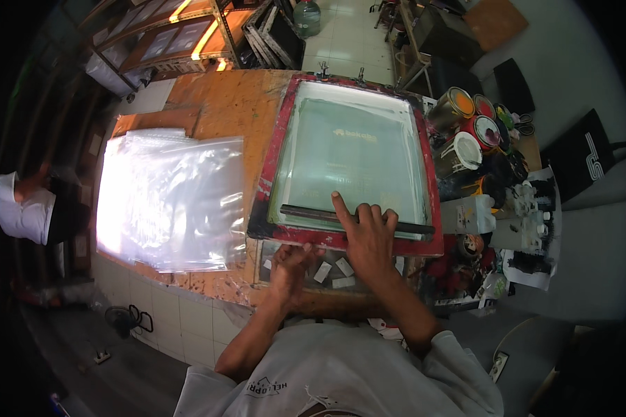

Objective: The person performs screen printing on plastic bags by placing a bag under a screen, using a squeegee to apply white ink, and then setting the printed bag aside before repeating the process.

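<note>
A screen printing frame (436,201) with red, paint-stained sides lies in front of me, its pale green mesh (355,167) edged in white. A long dark squeegee (313,214) rests across the near end of the mesh. My right hand (370,240) grips its middle, with the index finger stretched forward over the mesh and the other fingers bent over the bar. At the frame's near edge, left of centre, my left hand (290,270) is closed, fingertips against the red rim. What lies under those fingertips is partly hidden. Small grey pieces (343,271) show below the frame's near edge.
Clear plastic bags (174,201) lie stacked on the wooden table (215,97) to the left. Open paint cans (460,103) and bottles (469,212) crowd the right side. Metal clamps (360,75) stand at the frame's far edge. Another person's white sleeve (24,208) shows at far left.
</note>
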### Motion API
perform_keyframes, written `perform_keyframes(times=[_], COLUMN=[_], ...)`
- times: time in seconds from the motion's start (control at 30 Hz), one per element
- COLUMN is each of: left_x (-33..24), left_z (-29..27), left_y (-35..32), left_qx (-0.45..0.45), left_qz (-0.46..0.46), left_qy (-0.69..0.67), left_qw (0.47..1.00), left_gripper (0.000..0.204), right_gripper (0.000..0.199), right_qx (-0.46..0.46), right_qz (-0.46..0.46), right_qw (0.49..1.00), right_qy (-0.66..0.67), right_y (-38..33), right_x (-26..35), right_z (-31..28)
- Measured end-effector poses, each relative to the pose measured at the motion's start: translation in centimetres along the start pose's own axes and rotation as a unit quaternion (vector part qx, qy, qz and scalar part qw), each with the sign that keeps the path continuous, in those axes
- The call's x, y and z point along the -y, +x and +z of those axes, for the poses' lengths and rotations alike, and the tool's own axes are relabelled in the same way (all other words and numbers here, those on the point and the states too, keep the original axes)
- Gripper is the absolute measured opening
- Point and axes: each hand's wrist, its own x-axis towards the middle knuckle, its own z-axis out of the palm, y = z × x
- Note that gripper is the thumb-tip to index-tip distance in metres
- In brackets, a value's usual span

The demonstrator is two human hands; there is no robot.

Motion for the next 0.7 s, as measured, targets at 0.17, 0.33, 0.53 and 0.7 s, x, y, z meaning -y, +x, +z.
perform_keyframes(times=[0.17,0.33,0.53,0.7], left_x=[-5.3,-9.5,-9.2,-6.5], left_z=[5.2,8.7,8.3,3.5], left_y=[-0.7,6.5,28.3,38.4], left_qx=[0.116,0.286,0.010,-0.180], left_qz=[0.083,0.221,0.252,0.321], left_qy=[-0.039,-0.017,0.361,0.761], left_qw=[0.989,0.932,0.898,0.535], left_gripper=[0.026,0.043,0.048,0.042], right_gripper=[0.061,0.048,0.048,0.052], right_qx=[-0.086,-0.224,0.043,0.002], right_qz=[-0.007,-0.055,0.061,0.046], right_qw=[0.996,0.973,0.990,0.997], right_qy=[0.007,-0.002,0.123,0.054], right_y=[4.3,12.1,20.7,24.1], right_x=[-0.1,-4.4,-4.1,-4.9], right_z=[-6.5,-9.1,-19.4,-19.1])
